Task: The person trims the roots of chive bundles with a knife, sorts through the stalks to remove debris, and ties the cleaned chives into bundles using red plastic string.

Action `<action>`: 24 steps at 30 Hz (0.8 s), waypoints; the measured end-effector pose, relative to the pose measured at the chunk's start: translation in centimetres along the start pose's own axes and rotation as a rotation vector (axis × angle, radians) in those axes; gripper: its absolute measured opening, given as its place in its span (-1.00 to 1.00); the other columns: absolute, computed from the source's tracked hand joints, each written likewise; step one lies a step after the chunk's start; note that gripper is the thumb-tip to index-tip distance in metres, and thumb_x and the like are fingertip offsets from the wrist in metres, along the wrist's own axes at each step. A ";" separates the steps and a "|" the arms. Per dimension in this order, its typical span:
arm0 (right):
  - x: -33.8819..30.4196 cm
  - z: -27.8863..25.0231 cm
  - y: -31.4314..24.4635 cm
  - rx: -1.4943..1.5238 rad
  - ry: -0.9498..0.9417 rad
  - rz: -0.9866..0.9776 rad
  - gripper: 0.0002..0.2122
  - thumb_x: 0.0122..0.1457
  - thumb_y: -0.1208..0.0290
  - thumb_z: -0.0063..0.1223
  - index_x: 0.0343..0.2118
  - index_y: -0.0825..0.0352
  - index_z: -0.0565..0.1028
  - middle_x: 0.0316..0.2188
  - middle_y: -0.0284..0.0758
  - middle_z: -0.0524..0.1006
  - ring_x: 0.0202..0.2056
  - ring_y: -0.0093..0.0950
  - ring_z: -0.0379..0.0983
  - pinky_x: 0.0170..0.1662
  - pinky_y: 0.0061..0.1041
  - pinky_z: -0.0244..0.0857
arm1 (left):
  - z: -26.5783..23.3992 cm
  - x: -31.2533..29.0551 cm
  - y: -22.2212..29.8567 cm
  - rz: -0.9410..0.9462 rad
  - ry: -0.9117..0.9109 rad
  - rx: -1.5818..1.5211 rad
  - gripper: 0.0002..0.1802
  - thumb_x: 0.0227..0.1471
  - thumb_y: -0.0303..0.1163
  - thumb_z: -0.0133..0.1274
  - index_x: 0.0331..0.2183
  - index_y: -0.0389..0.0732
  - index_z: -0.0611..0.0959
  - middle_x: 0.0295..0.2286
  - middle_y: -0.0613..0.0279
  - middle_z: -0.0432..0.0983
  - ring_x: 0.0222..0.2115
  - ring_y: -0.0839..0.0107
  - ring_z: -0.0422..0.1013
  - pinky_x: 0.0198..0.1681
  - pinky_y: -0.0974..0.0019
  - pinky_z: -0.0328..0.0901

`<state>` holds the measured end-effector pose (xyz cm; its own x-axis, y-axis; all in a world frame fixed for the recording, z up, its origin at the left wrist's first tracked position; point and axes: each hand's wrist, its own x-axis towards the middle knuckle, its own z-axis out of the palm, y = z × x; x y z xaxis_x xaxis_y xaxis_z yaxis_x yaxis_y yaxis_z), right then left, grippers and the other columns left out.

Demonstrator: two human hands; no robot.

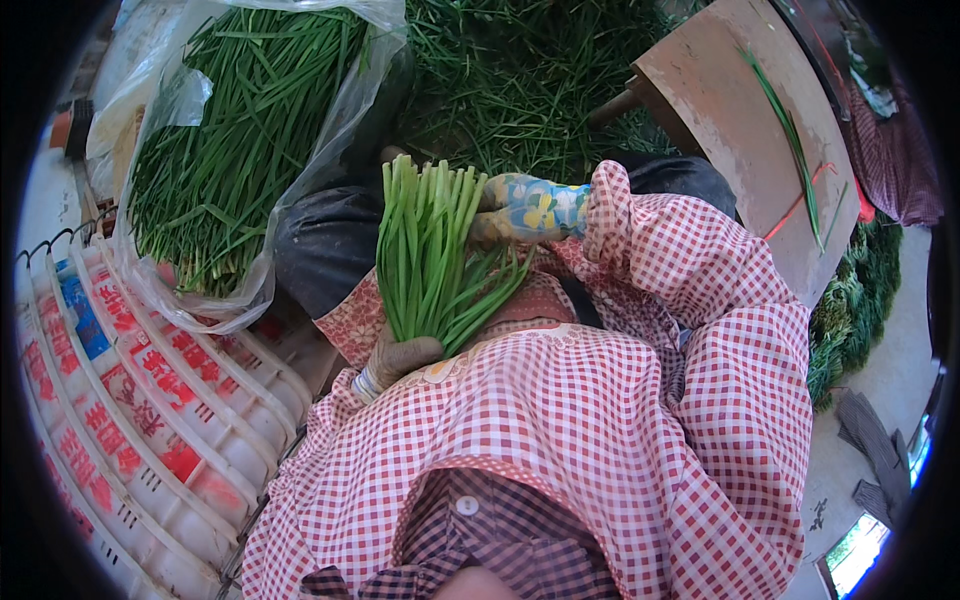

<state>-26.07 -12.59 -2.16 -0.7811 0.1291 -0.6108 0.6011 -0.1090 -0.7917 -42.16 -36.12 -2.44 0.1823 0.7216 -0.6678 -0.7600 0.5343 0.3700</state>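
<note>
Two hands are at one chive bunch (425,250), which sits over the lap with its pale stem ends up. The left hand (405,357) has its grip closed round the lower end; the right hand (487,212) is against the upper right side, and how far its grip is shut I cannot tell.

Some room opens left of the bunch, over the dark trousers (325,235), as far as the edge of a clear bag (225,312). Above the stems, a narrow space runs to a heap of loose greens (500,70). To the right, the sleeve (690,230) fills the space; below, the smock (520,400) lies close to the left hand.

At far left stands a ribbed white crate (200,430) with red and blue markings; the bag, stuffed with chives (250,130), overlaps its upper edge. On the right, a worn brown tabletop (730,90) comes near the right knee, carrying a few loose leaves (790,140) and a red string (797,208). Past it are another green pile (855,300) and dark cloth (875,440).

The rim of the view cuts off crate, heap and tabletop. Leaves cover most left fingers, stems the right fingertips. A checked cloth (900,160) at far right is hard to make out.
</note>
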 end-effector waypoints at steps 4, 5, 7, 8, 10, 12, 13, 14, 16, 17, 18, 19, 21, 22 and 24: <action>4.9 0.4 6.7 0.662 -0.150 -0.326 -0.65 0.16 0.41 0.07 0.01 0.35 0.41 -0.12 -0.30 0.51 -0.20 -0.55 0.49 -0.15 -0.56 0.39 | 0.6 0.6 0.5 -0.005 -0.032 -0.056 -0.19 -0.21 -0.55 0.22 0.13 -0.24 0.29 -0.01 0.10 0.39 -0.03 0.24 0.36 0.05 0.18 0.27; 5.2 0.7 7.5 0.713 -0.120 -0.352 -0.66 0.15 0.49 0.10 0.00 0.35 0.41 -0.11 -0.33 0.51 -0.20 -0.59 0.49 -0.14 -0.59 0.40 | 0.5 0.6 0.5 -0.007 -0.031 -0.054 -0.19 -0.21 -0.55 0.22 0.13 -0.24 0.29 -0.01 0.10 0.39 -0.03 0.24 0.36 0.05 0.18 0.28; 5.3 -0.1 8.1 0.882 -0.094 -0.318 -0.67 0.09 0.48 0.10 -0.05 0.36 0.46 -0.25 -0.34 0.54 -0.27 -0.59 0.47 -0.24 -0.63 0.35 | 0.0 0.6 0.4 -0.014 -0.037 -0.047 -0.19 -0.21 -0.54 0.22 0.13 -0.24 0.29 -0.01 0.10 0.39 -0.03 0.25 0.36 0.05 0.18 0.28; 5.4 -0.3 8.4 0.967 -0.079 -0.300 -0.68 0.06 0.48 0.11 -0.07 0.36 0.48 -0.32 -0.34 0.55 -0.30 -0.58 0.46 -0.29 -0.64 0.33 | -0.3 0.7 0.4 -0.018 -0.040 -0.041 -0.19 -0.21 -0.54 0.22 0.13 -0.24 0.29 -0.01 0.10 0.39 -0.03 0.25 0.36 0.05 0.18 0.28; 4.5 0.6 6.4 0.515 0.192 -0.284 -0.65 0.03 0.41 0.13 -0.09 0.38 0.49 -0.32 -0.31 0.56 -0.34 -0.53 0.47 -0.29 -0.55 0.36 | -0.7 0.7 0.2 -0.019 -0.045 -0.031 -0.19 -0.21 -0.54 0.22 0.13 -0.25 0.30 -0.01 0.10 0.39 -0.04 0.25 0.36 0.05 0.19 0.28; 3.4 -0.8 5.2 0.181 0.213 -0.231 -0.63 0.01 0.36 0.14 -0.10 0.38 0.50 -0.29 -0.28 0.57 -0.35 -0.49 0.49 -0.28 -0.51 0.37 | -1.0 0.7 0.1 -0.021 -0.049 -0.032 -0.19 -0.21 -0.54 0.23 0.13 -0.25 0.30 -0.01 0.10 0.39 -0.04 0.25 0.36 0.04 0.19 0.28; 3.4 -1.5 4.6 0.195 0.143 -0.166 -0.69 0.07 0.40 0.11 -0.12 0.40 0.48 -0.26 -0.33 0.54 -0.24 -0.50 0.48 -0.14 -0.50 0.37 | -1.1 0.8 0.1 -0.018 -0.053 -0.027 -0.20 -0.21 -0.54 0.23 0.12 -0.25 0.30 -0.01 0.10 0.39 -0.04 0.26 0.36 0.04 0.19 0.28; 3.0 -1.8 3.8 0.128 0.165 -0.120 -0.71 0.06 0.40 0.12 -0.15 0.39 0.49 -0.28 -0.33 0.55 -0.25 -0.50 0.49 -0.15 -0.50 0.37 | -1.3 0.7 0.1 -0.017 -0.054 -0.030 -0.20 -0.21 -0.54 0.23 0.12 -0.25 0.30 -0.02 0.10 0.40 -0.04 0.26 0.37 0.04 0.19 0.28; 2.1 -2.5 1.4 -0.017 0.209 -0.029 -0.74 0.06 0.41 0.12 -0.19 0.39 0.51 -0.33 -0.32 0.56 -0.27 -0.50 0.49 -0.19 -0.50 0.39 | -1.7 0.6 0.0 -0.013 -0.064 -0.029 -0.20 -0.21 -0.54 0.23 0.12 -0.25 0.31 -0.02 0.10 0.40 -0.04 0.26 0.37 0.04 0.19 0.28; 2.0 -3.1 0.7 -0.098 0.205 -0.009 -0.76 0.04 0.41 0.11 -0.23 0.38 0.52 -0.38 -0.29 0.56 -0.33 -0.50 0.51 -0.24 -0.49 0.41 | -1.9 0.6 0.0 -0.008 -0.069 -0.029 -0.20 -0.21 -0.54 0.23 0.12 -0.25 0.31 -0.02 0.10 0.40 -0.04 0.26 0.37 0.04 0.19 0.28; 1.9 -3.5 0.0 -0.144 0.247 0.027 -0.79 0.05 0.41 0.09 -0.25 0.37 0.53 -0.40 -0.27 0.56 -0.37 -0.50 0.52 -0.28 -0.49 0.42 | -2.0 0.5 -0.1 -0.007 -0.072 -0.028 -0.20 -0.21 -0.54 0.23 0.12 -0.25 0.31 -0.02 0.10 0.40 -0.04 0.26 0.37 0.04 0.19 0.28; 2.2 -4.4 0.6 -0.272 0.344 -0.028 -0.80 0.07 0.40 0.08 -0.26 0.35 0.53 -0.41 -0.28 0.56 -0.38 -0.51 0.52 -0.29 -0.48 0.43 | -2.1 0.3 -0.1 -0.008 -0.075 -0.029 -0.20 -0.21 -0.54 0.23 0.12 -0.25 0.31 -0.02 0.10 0.40 -0.04 0.26 0.37 0.04 0.19 0.28; 2.5 -7.2 1.4 -0.511 0.626 -0.111 -0.82 0.08 0.36 0.09 -0.28 0.32 0.54 -0.43 -0.28 0.57 -0.40 -0.50 0.52 -0.30 -0.46 0.43 | -2.5 0.1 -0.2 -0.006 -0.080 -0.032 -0.20 -0.21 -0.54 0.23 0.12 -0.25 0.32 -0.02 0.11 0.40 -0.04 0.27 0.37 0.04 0.20 0.28; 2.6 -9.2 1.4 -0.618 0.807 -0.148 -0.82 0.09 0.34 0.10 -0.28 0.30 0.54 -0.44 -0.29 0.57 -0.41 -0.48 0.53 -0.31 -0.46 0.43 | -2.6 -0.1 -0.3 0.003 -0.074 -0.038 -0.21 -0.21 -0.54 0.23 0.11 -0.25 0.32 -0.02 0.11 0.40 -0.04 0.27 0.37 0.04 0.20 0.28; 1.3 -15.1 1.8 -0.931 1.140 -0.326 -0.82 0.08 0.29 0.13 -0.30 0.26 0.56 -0.34 -0.24 0.57 -0.34 -0.36 0.53 -0.28 -0.39 0.43 | -2.9 -0.5 -0.3 0.006 -0.078 -0.038 -0.21 -0.21 -0.54 0.23 0.11 -0.25 0.32 -0.02 0.11 0.41 -0.04 0.27 0.37 0.04 0.20 0.28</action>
<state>-23.41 2.28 -4.50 -0.6145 0.7463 0.2558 0.6633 0.6643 -0.3445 -43.78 -37.89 -4.11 0.2246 0.7576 -0.6129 -0.7843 0.5138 0.3477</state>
